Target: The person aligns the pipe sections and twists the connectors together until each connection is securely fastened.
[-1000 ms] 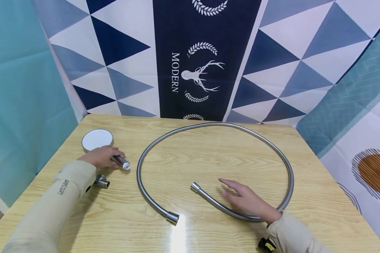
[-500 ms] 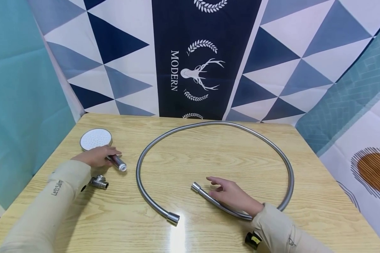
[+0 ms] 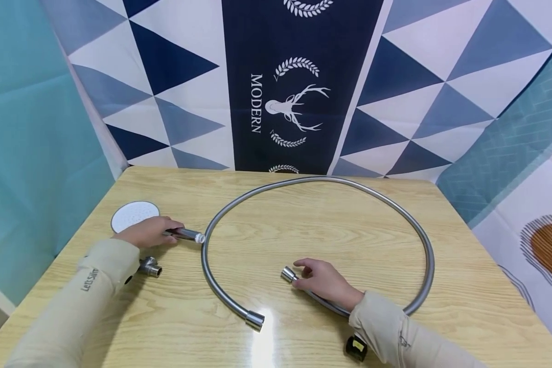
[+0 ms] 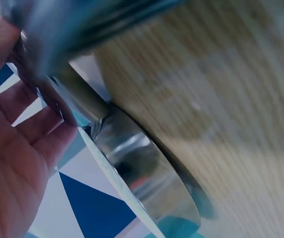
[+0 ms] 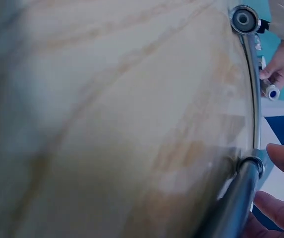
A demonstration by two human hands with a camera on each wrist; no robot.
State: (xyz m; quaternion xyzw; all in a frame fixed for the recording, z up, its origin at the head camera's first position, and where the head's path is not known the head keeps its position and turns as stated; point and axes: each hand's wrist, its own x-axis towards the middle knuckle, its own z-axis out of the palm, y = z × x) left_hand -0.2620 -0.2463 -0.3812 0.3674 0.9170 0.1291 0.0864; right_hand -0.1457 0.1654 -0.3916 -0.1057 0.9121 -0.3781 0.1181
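Observation:
A hand shower [image 3: 131, 213] with a white round face is at the left of the table in the head view. My left hand [image 3: 148, 231] grips its chrome handle [image 3: 186, 234], whose threaded white end points right. The left wrist view shows the fingers curled around the handle, with the chrome shower head's edge [image 4: 146, 173] beyond. A metal shower hose [image 3: 427, 240] lies in a large open loop. Over its slimmer end fitting [image 3: 288, 274] hovers my right hand [image 3: 326, 282], thumb and index finger apart. In the right wrist view the fingers are beside the hose [image 5: 233, 203], not closed around it.
A small chrome valve fitting [image 3: 151, 267] lies near the left forearm. The hose's wider conical end [image 3: 255, 320] rests at the table's front middle. Patterned cloth [image 3: 280, 92] hangs along the wooden table's [image 3: 313, 225] back edge, with more cloth at both sides.
My left hand has swung the shower handle's end to the right, bringing it close to the hose loop. The right hand has moved left along the hose to its slimmer end.

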